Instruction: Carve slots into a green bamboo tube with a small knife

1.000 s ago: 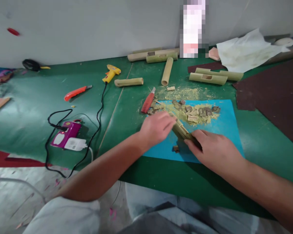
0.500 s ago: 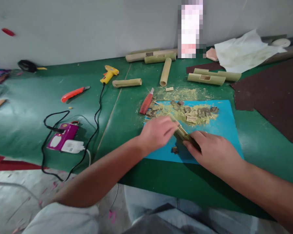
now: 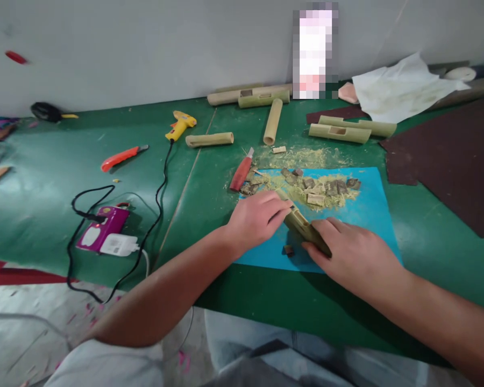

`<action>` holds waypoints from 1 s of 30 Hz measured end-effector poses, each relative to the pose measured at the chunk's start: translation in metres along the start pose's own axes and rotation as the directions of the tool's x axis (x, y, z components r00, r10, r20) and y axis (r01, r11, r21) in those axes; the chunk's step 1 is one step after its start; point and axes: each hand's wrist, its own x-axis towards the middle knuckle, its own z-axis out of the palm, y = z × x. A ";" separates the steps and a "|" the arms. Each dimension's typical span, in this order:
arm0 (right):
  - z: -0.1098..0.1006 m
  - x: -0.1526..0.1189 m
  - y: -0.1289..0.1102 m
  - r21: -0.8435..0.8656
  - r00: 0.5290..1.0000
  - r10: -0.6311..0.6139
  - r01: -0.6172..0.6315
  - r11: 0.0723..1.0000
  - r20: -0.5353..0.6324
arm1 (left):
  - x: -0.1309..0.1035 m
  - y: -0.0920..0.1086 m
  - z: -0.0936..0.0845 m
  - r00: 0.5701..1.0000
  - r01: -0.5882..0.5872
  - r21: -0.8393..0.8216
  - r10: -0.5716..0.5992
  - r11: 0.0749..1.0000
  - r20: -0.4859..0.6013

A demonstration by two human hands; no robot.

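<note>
A short bamboo tube (image 3: 300, 221) with a rectangular slot cut in its upper side lies slantwise above the blue sheet (image 3: 371, 215). My right hand (image 3: 349, 244) is wrapped round its near end. At the far end, my left hand (image 3: 258, 217) is closed, its fingers pressed together by the slot. A small dark spot shows at the left fingertips; I cannot make out whether it is a separate thing. Bamboo shavings and cut chips (image 3: 315, 199) lie just beyond the hands. One dark chip (image 3: 288, 250) rests below the tube.
A red-handled knife (image 3: 241, 172) lies left of the shavings, an orange utility knife (image 3: 121, 158) farther left. Behind are a yellow glue gun (image 3: 180, 124), bamboo tubes (image 3: 273, 122), and a white cloth (image 3: 403, 88). A purple power strip (image 3: 104, 228) with black cable sits at left; brown sheet (image 3: 447, 166) at right.
My right hand and the tube's near end have shifted slightly, with the slot now showing more plainly. My left hand has moved a little to the left along the tube's far end.
</note>
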 end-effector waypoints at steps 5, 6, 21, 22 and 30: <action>-0.001 0.002 0.000 0.045 0.998 0.055 -0.057 0.997 0.041 | 0.003 -0.005 -0.002 0.999 0.012 0.104 -0.007 0.994 -0.054; -0.002 0.002 0.000 0.049 0.997 0.063 -0.065 0.997 0.053 | 0.004 -0.004 -0.001 0.999 -0.005 0.103 0.009 0.995 -0.038; -0.005 0.003 -0.002 0.053 0.988 0.093 -0.100 0.994 0.122 | 0.002 0.003 0.002 0.999 0.047 0.103 -0.045 0.994 -0.029; -0.005 0.003 -0.002 0.053 0.988 0.089 -0.096 0.994 0.126 | 0.002 0.004 0.003 1.000 0.016 0.089 -0.016 0.996 -0.003; -0.005 0.004 -0.002 0.046 0.987 0.093 -0.100 0.994 0.131 | -0.003 0.011 0.005 0.999 -0.035 0.093 0.033 0.995 0.025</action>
